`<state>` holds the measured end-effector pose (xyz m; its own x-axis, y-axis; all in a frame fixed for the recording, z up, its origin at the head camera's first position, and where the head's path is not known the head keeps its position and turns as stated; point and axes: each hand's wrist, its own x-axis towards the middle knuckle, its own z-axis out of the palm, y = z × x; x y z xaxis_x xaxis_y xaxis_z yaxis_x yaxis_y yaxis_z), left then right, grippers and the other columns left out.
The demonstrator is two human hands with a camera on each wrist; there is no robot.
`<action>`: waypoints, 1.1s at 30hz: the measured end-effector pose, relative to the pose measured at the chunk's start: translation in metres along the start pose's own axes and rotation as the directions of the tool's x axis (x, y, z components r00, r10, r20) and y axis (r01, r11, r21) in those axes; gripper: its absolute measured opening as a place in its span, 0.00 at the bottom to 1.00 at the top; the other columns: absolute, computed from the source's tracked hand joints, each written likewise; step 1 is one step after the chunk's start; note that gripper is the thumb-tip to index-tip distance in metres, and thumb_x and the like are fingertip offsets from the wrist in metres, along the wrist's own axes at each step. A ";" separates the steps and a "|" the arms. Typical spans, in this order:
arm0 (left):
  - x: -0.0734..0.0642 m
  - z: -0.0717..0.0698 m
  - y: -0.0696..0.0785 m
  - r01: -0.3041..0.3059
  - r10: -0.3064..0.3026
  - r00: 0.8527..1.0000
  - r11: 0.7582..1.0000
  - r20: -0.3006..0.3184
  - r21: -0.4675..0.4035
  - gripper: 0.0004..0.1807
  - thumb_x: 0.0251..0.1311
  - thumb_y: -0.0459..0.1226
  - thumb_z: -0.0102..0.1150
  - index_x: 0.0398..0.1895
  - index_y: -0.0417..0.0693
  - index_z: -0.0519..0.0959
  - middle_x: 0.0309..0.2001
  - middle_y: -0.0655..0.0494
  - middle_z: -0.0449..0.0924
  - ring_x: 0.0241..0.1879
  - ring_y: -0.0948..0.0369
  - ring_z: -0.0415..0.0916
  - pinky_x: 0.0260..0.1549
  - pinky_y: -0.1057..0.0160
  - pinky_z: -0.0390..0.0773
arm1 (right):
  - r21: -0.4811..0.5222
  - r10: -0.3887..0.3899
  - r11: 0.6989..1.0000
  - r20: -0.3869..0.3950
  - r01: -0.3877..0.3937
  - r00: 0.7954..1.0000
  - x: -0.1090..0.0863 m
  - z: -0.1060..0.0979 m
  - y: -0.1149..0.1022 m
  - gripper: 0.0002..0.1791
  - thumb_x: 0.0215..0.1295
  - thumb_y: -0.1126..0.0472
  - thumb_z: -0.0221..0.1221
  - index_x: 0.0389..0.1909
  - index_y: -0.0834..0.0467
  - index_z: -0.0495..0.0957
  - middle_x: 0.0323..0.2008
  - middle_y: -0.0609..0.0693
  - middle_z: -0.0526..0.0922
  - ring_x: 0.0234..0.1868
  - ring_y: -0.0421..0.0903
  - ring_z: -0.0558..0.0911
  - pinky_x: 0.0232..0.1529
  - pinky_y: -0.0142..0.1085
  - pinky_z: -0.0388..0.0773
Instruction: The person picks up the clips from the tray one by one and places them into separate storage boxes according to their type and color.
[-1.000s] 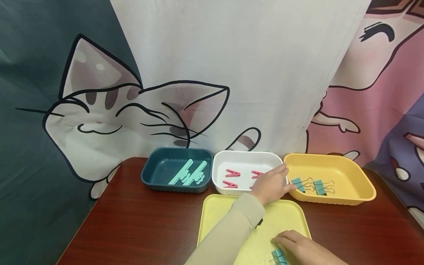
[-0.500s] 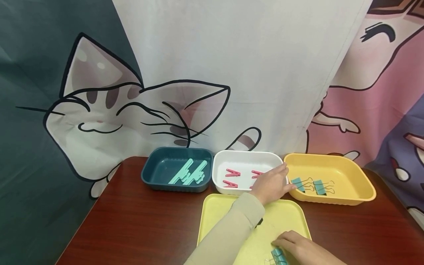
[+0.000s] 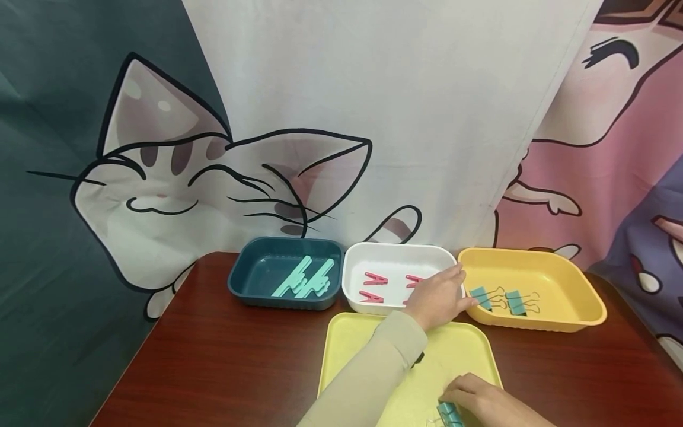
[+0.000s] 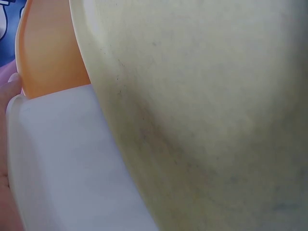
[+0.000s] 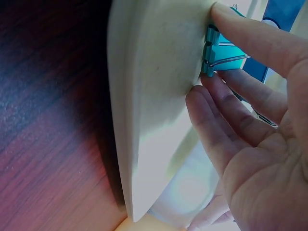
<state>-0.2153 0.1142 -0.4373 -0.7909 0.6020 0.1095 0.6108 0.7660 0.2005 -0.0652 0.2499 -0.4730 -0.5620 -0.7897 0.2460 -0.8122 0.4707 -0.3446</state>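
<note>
My left hand (image 3: 434,296) lies over the right end of the white bin (image 3: 397,252), its fingers extended along the rim and its thumb reaching to the front of the yellow bin (image 3: 578,311). Part of the white bin and its pink clothespins (image 3: 376,279) is hidden under that hand. On the yellow tray (image 3: 480,350), my right hand (image 3: 482,398) pinches a teal binder clip (image 3: 449,413). In the right wrist view the binder clip (image 5: 222,53) stands between thumb and fingertips, close to the tray surface, its wire handles toward the palm.
A dark teal bin (image 3: 251,290) at the left holds mint-coloured clips (image 3: 315,279). Teal binder clips (image 3: 514,302) lie in the yellow bin. The three bins stand in a row before a cartoon-print curtain (image 3: 395,118), with brown table (image 3: 224,356) left of the tray.
My right hand has shifted very slightly toward me over the binder clip. The left hand and the bins stay where they were.
</note>
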 end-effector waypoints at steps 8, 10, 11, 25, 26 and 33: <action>-0.001 0.000 0.000 -0.009 0.009 1.000 1.000 0.001 -0.007 0.38 0.72 0.64 0.48 0.77 0.55 0.67 0.77 0.65 0.60 0.74 0.72 0.56 0.68 0.76 0.55 | -0.019 -0.030 0.999 -0.037 0.029 0.999 0.000 0.002 0.001 0.24 0.62 0.40 0.70 0.45 0.56 0.84 0.43 0.39 0.78 0.43 0.35 0.76 0.42 0.21 0.74; -0.001 -0.001 0.000 -0.012 0.012 1.000 1.000 -0.003 -0.006 0.38 0.72 0.64 0.49 0.77 0.54 0.67 0.77 0.65 0.60 0.74 0.72 0.56 0.68 0.76 0.56 | -0.024 -0.037 0.999 -0.050 0.036 0.998 -0.001 0.005 0.003 0.24 0.62 0.40 0.71 0.45 0.55 0.84 0.43 0.38 0.78 0.43 0.35 0.76 0.42 0.20 0.73; -0.001 0.000 0.001 -0.011 0.011 1.000 1.000 -0.002 -0.005 0.38 0.72 0.64 0.49 0.77 0.55 0.67 0.77 0.65 0.60 0.74 0.72 0.56 0.68 0.76 0.55 | -0.024 -0.037 0.999 -0.053 0.036 0.998 -0.003 0.006 0.004 0.24 0.61 0.40 0.71 0.45 0.55 0.83 0.43 0.38 0.78 0.43 0.35 0.76 0.42 0.20 0.73; -0.001 0.002 -0.001 0.005 -0.005 1.000 1.000 0.006 -0.019 0.38 0.72 0.63 0.49 0.77 0.54 0.67 0.78 0.65 0.58 0.74 0.71 0.56 0.68 0.75 0.56 | -0.031 -0.039 0.999 -0.082 0.036 0.996 -0.007 0.014 0.015 0.25 0.59 0.39 0.72 0.47 0.53 0.82 0.44 0.38 0.79 0.43 0.34 0.77 0.42 0.23 0.75; -0.001 0.002 -0.001 0.006 -0.005 1.000 1.000 0.004 -0.019 0.38 0.72 0.63 0.49 0.77 0.55 0.67 0.78 0.65 0.58 0.74 0.71 0.56 0.68 0.76 0.56 | -0.032 -0.037 0.999 -0.081 0.034 0.996 -0.006 0.011 0.013 0.25 0.59 0.39 0.72 0.47 0.53 0.82 0.44 0.38 0.79 0.43 0.34 0.77 0.42 0.22 0.75; -0.001 0.001 -0.001 -0.002 0.002 1.000 1.000 -0.001 -0.007 0.38 0.72 0.64 0.48 0.77 0.55 0.66 0.78 0.65 0.59 0.74 0.72 0.56 0.68 0.76 0.55 | -0.030 0.006 1.000 -0.029 -0.006 1.000 -0.002 -0.008 0.005 0.27 0.59 0.38 0.71 0.48 0.54 0.82 0.44 0.40 0.79 0.44 0.36 0.77 0.41 0.26 0.78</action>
<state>-0.2152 0.1134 -0.4390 -0.7896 0.6034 0.1113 0.6123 0.7629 0.2074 -0.0693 0.2569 -0.4682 -0.5707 -0.7755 0.2699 -0.8129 0.4872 -0.3191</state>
